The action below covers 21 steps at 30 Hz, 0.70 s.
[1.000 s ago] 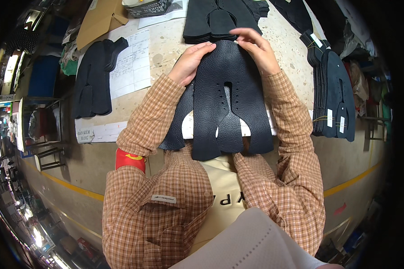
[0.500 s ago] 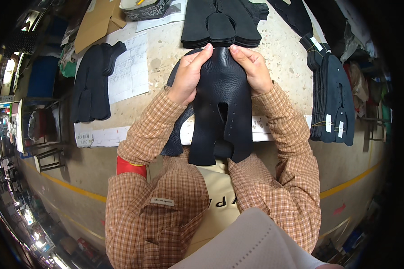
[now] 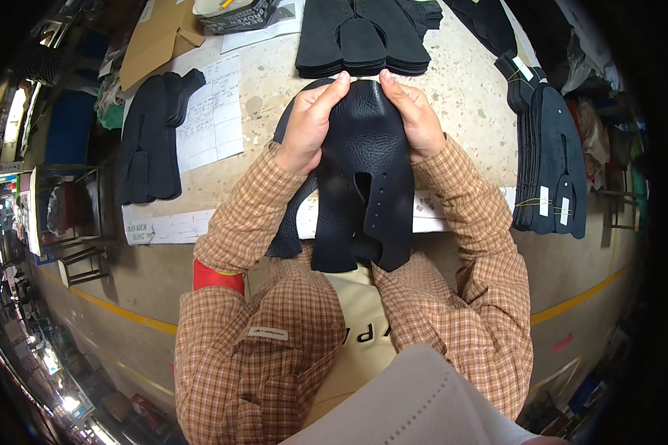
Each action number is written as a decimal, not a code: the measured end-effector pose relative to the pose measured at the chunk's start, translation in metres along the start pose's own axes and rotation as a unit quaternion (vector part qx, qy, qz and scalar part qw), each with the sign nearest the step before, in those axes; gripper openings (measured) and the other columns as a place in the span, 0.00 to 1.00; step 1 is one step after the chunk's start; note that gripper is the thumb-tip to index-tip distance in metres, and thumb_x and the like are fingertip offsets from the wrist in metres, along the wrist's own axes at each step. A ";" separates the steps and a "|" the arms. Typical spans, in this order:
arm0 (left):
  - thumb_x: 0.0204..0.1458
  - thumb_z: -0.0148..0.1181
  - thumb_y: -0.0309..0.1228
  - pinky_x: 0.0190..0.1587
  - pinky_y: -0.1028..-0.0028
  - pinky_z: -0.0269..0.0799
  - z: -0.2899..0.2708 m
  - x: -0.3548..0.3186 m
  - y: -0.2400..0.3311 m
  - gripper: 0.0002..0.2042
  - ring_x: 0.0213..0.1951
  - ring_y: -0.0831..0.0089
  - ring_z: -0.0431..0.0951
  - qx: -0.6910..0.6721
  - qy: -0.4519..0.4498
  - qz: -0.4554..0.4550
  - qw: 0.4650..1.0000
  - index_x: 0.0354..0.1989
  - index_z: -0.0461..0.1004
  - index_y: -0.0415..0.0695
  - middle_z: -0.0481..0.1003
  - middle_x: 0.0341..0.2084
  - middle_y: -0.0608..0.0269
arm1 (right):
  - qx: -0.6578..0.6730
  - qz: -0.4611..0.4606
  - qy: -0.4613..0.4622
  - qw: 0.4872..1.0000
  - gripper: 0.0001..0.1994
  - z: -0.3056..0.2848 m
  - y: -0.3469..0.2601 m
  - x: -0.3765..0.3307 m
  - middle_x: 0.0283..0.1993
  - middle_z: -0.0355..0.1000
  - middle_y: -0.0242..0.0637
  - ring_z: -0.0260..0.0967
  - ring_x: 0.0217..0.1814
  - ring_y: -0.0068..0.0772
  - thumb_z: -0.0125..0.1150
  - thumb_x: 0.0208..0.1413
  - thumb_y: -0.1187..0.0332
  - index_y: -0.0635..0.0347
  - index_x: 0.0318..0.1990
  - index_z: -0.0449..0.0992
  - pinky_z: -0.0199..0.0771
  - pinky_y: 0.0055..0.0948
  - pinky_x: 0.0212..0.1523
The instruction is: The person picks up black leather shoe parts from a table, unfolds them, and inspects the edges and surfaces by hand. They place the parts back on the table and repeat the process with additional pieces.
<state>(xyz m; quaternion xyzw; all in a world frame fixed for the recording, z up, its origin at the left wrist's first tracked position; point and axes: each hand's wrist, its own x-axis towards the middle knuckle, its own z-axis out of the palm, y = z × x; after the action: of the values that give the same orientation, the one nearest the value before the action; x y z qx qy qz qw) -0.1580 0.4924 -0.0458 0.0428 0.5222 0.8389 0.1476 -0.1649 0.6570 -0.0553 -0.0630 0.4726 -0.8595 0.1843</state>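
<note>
Between my two hands is a black grained leather piece (image 3: 367, 133), cut with a slot and a row of small holes. My left hand (image 3: 309, 122) pinches its upper left edge, thumb on top. At the upper right edge my right hand (image 3: 416, 113) grips it the same way. The lower flaps of the leather hang past the table's front edge, above my lap. Another dark leather part (image 3: 287, 226) shows below my left wrist, partly covered; whether it is joined to the held piece I cannot tell. Just beyond my fingertips lies a stack of black leather pieces (image 3: 364, 44).
On the worktable (image 3: 267, 55), black leather pieces (image 3: 150, 148) lie at the left beside a written paper sheet (image 3: 214, 104). Bundled leather pieces (image 3: 549, 159) with white tags overhang the right edge. A cardboard piece (image 3: 158, 37) and a dark box (image 3: 241, 16) are at the far left.
Both hands keep their grip on the leather piece. It has shifted slightly, its top edge curling a little differently between my thumbs.
</note>
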 end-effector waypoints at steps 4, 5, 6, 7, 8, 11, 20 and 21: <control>0.61 0.47 0.36 0.39 0.84 0.68 -0.001 0.002 -0.002 0.15 0.33 0.85 0.74 0.011 0.004 0.013 1.000 0.38 0.77 0.38 0.78 0.33 0.67 | -0.001 0.008 0.013 1.000 0.20 0.002 -0.001 0.000 0.30 0.76 0.32 0.71 0.27 0.17 0.52 0.61 0.53 0.64 0.35 0.77 0.71 0.16 0.29; 0.61 0.47 0.36 0.39 0.84 0.68 0.000 0.002 -0.002 0.15 0.34 0.85 0.74 0.013 0.010 0.014 1.000 0.38 0.77 0.38 0.78 0.33 0.67 | -0.005 0.013 0.022 1.000 0.20 0.002 0.000 0.000 0.30 0.76 0.32 0.71 0.26 0.17 0.52 0.61 0.53 0.64 0.35 0.77 0.71 0.16 0.28; 0.61 0.48 0.36 0.39 0.84 0.68 0.000 0.003 -0.003 0.15 0.34 0.85 0.74 0.016 0.017 0.016 1.000 0.38 0.77 0.38 0.78 0.33 0.67 | 0.007 0.014 0.025 1.000 0.19 0.003 0.000 0.000 0.30 0.76 0.32 0.71 0.26 0.17 0.52 0.61 0.54 0.64 0.35 0.77 0.71 0.17 0.28; 0.61 0.48 0.36 0.39 0.84 0.68 0.001 0.003 -0.003 0.14 0.34 0.84 0.74 0.016 0.026 0.015 0.999 0.38 0.77 0.38 0.78 0.33 0.67 | 0.016 0.019 0.034 0.999 0.19 0.003 0.000 0.001 0.30 0.76 0.32 0.71 0.26 0.18 0.52 0.61 0.54 0.64 0.34 0.77 0.71 0.17 0.28; 0.61 0.48 0.36 0.39 0.84 0.68 0.001 0.004 -0.003 0.14 0.35 0.84 0.74 0.015 0.036 0.014 0.999 0.38 0.77 0.38 0.78 0.33 0.67 | 0.025 0.025 0.042 0.999 0.18 0.003 0.001 0.001 0.30 0.76 0.32 0.71 0.26 0.18 0.52 0.61 0.55 0.64 0.34 0.77 0.71 0.17 0.28; 0.55 0.57 0.33 0.41 0.83 0.70 0.002 0.004 -0.001 0.11 0.36 0.83 0.74 0.012 0.016 0.007 1.000 0.41 0.75 0.38 0.77 0.35 0.66 | -0.007 -0.026 0.061 0.998 0.17 0.001 0.003 0.003 0.29 0.76 0.33 0.71 0.26 0.18 0.53 0.60 0.57 0.63 0.33 0.77 0.72 0.18 0.28; 0.49 0.64 0.28 0.44 0.78 0.72 -0.005 0.004 0.003 0.18 0.39 0.77 0.76 0.158 -0.115 0.008 0.981 0.47 0.71 0.36 0.76 0.39 0.62 | -0.011 -0.052 0.097 0.994 0.14 -0.012 0.004 0.010 0.30 0.76 0.33 0.71 0.26 0.18 0.56 0.59 0.61 0.64 0.33 0.78 0.71 0.17 0.28; 0.51 0.62 0.30 0.43 0.79 0.72 -0.005 0.005 0.003 0.16 0.38 0.78 0.76 0.153 -0.101 -0.012 0.983 0.46 0.72 0.36 0.76 0.38 0.62 | -0.010 -0.055 0.101 0.993 0.14 -0.012 0.005 0.010 0.30 0.76 0.33 0.71 0.26 0.18 0.56 0.59 0.61 0.64 0.33 0.78 0.70 0.17 0.28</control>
<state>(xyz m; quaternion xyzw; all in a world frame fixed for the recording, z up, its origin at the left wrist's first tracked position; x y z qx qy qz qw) -0.1644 0.4880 -0.0456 0.1429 0.6272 0.7386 0.2017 -0.1763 0.6603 -0.0664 -0.0036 0.4929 -0.8657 0.0871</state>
